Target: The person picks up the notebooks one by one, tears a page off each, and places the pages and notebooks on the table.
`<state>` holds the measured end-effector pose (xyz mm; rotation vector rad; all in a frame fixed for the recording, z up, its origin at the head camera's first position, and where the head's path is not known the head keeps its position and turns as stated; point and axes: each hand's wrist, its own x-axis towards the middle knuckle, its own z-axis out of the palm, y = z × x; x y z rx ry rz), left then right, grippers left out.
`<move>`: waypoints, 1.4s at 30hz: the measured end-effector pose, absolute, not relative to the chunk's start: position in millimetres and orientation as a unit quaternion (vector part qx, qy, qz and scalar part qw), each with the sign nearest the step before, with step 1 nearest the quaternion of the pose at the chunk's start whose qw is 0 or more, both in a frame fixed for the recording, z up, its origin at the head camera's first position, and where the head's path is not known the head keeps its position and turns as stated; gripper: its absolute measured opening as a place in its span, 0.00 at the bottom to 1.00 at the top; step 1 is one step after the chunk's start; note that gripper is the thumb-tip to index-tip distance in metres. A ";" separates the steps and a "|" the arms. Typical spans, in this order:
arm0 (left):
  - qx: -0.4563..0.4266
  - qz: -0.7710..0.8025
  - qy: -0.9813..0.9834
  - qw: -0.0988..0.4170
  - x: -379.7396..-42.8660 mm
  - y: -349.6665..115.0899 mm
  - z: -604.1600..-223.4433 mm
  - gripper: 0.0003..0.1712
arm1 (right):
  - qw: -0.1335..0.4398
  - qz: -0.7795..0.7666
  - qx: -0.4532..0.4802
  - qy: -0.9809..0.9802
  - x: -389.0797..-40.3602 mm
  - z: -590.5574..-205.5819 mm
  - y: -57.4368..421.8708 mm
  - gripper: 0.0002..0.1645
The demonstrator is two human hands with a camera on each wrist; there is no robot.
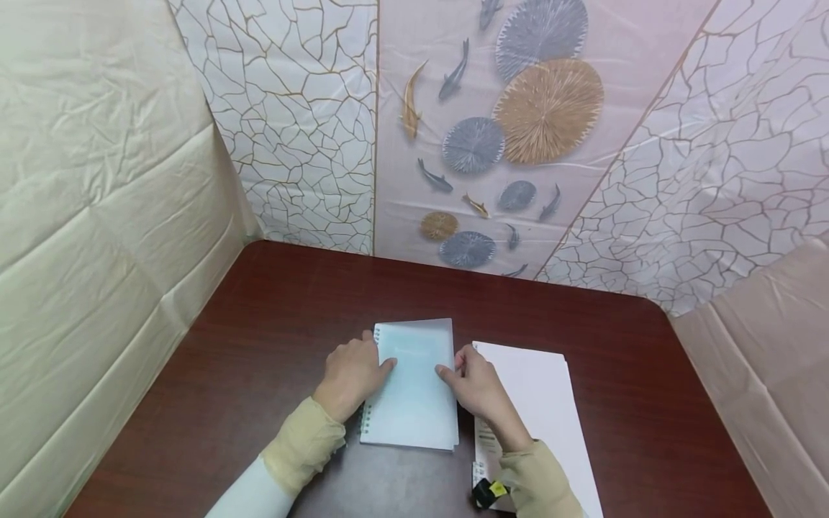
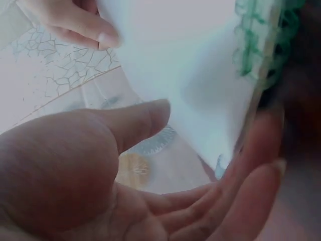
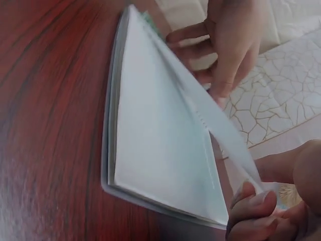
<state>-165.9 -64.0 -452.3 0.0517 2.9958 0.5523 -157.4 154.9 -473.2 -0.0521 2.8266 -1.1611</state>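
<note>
A spiral notebook (image 1: 408, 410) with a pale, bluish page and green coil binding (image 2: 251, 45) lies on the table in front of me. My left hand (image 1: 352, 378) holds it at the coil edge, thumb over the top side and fingers along the spine. At the opposite edge, my right hand (image 1: 476, 381) pinches the outer edge of a thin whitish top sheet (image 3: 228, 138) between thumb and curled fingers. That sheet stands raised at an angle over the pages (image 3: 155, 120) beneath, as the right wrist view shows.
Right of the notebook lies a larger white pad (image 1: 544, 388) with rings at its lower left, partly under my right forearm. A small black and yellow object (image 1: 488, 493) is by that wrist. The dark red table (image 1: 291, 309) meets patterned cloth walls (image 1: 311, 108) behind.
</note>
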 end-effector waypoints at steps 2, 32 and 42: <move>0.023 0.183 0.983 0.023 -165.9 -62.1 -449.2 0.39 | 0.049 -0.405 -0.013 0.913 -157.4 -471.8 154.0 0.16; 0.095 0.306 0.945 0.071 -163.2 -28.3 -401.7 0.52 | 0.173 -0.559 -0.222 0.780 -142.9 -444.6 138.9 0.41; 0.114 0.352 0.922 0.112 -163.2 -32.8 -405.6 0.46 | 0.217 -0.550 -0.302 0.747 -138.4 -450.8 141.8 0.43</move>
